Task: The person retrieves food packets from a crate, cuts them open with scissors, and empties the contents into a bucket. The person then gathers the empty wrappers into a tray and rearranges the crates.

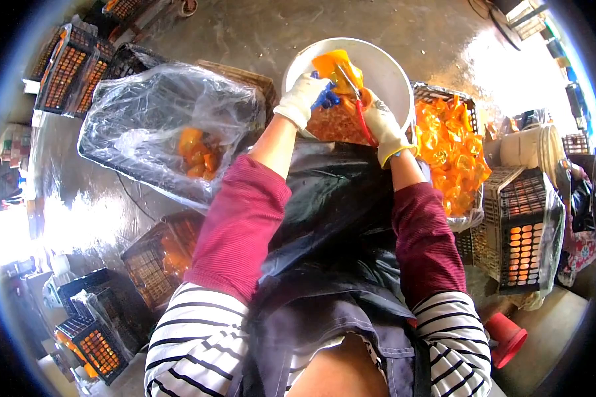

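Note:
Over a large white tub point(398, 86), my left hand point(306, 98), in a white glove with blue fingertips, is closed on an orange-yellow pepper piece point(338, 69). My right hand point(381, 124), gloved in white with a yellow cuff, grips red-handled scissors point(363, 122). The scissor blades lie against the pepper piece. Reddish-orange pulp point(341, 124) fills the lower part of the tub. To the right, a crate holds many orange pepper pieces point(447, 149). On the left, a plastic-lined crate point(129, 112) has a few orange pieces point(197, 153) in it.
Stacked crates point(523, 228) stand at the right, near a pale bucket point(533, 147). A red bucket point(506, 339) is at the lower right. More crates stand at the upper left point(73, 73) and lower left point(99, 347). A brown crate point(153, 261) sits left of my arm.

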The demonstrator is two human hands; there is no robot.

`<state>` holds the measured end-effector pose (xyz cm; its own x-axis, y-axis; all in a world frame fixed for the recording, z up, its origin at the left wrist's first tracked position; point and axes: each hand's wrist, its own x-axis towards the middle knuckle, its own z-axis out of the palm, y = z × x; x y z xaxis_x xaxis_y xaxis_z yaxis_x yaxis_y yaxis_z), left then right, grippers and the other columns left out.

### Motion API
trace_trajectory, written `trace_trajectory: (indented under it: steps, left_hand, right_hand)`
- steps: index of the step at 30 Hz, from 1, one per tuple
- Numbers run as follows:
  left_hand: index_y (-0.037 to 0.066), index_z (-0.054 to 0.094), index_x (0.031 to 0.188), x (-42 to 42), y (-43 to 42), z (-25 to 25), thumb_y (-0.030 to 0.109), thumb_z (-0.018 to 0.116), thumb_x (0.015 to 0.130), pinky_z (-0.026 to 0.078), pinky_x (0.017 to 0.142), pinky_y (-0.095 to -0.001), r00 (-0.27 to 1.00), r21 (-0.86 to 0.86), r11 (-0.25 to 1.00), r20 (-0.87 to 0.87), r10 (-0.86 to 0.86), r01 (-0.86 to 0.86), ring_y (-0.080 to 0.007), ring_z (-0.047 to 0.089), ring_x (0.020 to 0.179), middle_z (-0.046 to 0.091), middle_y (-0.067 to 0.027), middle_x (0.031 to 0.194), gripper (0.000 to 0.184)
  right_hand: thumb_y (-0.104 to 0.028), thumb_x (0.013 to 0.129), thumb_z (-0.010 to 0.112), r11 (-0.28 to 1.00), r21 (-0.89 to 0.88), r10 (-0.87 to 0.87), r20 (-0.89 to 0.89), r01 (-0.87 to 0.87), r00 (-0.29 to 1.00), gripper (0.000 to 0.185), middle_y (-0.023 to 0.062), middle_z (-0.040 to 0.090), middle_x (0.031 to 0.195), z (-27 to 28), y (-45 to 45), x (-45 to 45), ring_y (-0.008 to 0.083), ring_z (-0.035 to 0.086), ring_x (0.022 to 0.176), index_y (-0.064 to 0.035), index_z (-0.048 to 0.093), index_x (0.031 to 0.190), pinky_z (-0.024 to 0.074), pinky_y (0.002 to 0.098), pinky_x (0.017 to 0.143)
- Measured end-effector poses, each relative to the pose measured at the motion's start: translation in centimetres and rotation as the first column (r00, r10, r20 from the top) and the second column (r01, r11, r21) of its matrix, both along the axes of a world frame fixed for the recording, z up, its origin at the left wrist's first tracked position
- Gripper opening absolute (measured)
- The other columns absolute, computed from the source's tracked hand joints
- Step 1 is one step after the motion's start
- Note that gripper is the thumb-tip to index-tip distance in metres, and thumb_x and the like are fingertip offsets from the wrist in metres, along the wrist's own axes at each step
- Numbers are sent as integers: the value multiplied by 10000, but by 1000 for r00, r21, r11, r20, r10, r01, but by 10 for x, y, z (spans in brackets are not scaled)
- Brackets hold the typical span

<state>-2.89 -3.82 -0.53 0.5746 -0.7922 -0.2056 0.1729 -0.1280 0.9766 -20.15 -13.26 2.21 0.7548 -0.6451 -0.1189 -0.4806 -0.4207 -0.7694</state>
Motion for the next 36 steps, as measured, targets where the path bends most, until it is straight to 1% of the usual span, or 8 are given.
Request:
trace_trajectory:
  steps: [2,3,13,16,17,20,31,36]
  left_hand:
    - [-10,508,1175,2,-1,-10,72,541,865,552,632,-309,951,157,987,308,-28,-22,-197,646,708,631,-128,916,322]
    - [-11,577,1122,7,-1,-14,179,558,864,459,852,-336,984,144,988,173,35,-61,-243,614,970,651,-143,1016,321]
    - [54,629,1065,-20,15,64,211,588,815,497,754,-353,740,368,885,671,-42,-284,-268,643,875,654,-149,999,299]
    - [97,657,1070,-6,5,28,214,567,852,493,733,-277,857,140,938,467,219,-316,-135,636,860,677,-75,863,263]
    - [82,652,1071,-7,-1,28,203,534,880,514,746,-309,947,-48,951,91,309,-306,-170,631,882,665,-63,939,255]
    - [77,513,1232,-8,-9,22,236,564,901,531,820,-344,783,-399,901,-610,-123,-169,-204,588,988,578,-86,1122,371]
    - [17,593,1138,-3,-25,-12,274,625,871,483,740,-245,981,2,981,32,191,-192,-143,588,860,643,-75,1009,372]
    - [67,600,1154,-11,-19,4,292,631,856,479,722,-261,905,79,987,414,98,-143,-134,591,851,646,-48,1006,374]
  right_hand:
    - [-293,866,609,998,59,24,0,-24,1000,313,138,655,909,3,3,-3,211,600,844,-67,609,1084,451,312,771]
    - [-298,867,609,993,108,40,-3,-39,999,317,142,655,914,4,1,-4,219,602,845,-67,609,1083,450,314,774]
    - [-280,870,618,992,54,121,-92,-116,988,324,90,677,908,-2,-3,-4,155,599,783,-26,609,1072,452,266,721]
    - [-295,883,600,972,210,92,58,-102,994,325,103,683,864,-16,-7,-4,162,617,694,-34,601,1076,473,264,632]
    - [-290,886,595,918,390,40,89,-72,995,317,106,683,844,-7,-4,-4,159,619,663,-42,597,1085,473,259,594]
    - [-273,893,582,703,711,-83,133,-36,988,301,115,682,786,18,5,-4,154,620,576,-69,582,1114,468,247,495]
    - [-218,851,641,764,645,-40,68,-13,997,271,78,673,758,18,2,-7,151,613,553,-70,609,1075,478,260,479]
    - [-158,829,666,944,330,-17,137,-29,990,264,59,653,811,-31,-19,0,134,614,642,-58,614,1068,492,261,516]
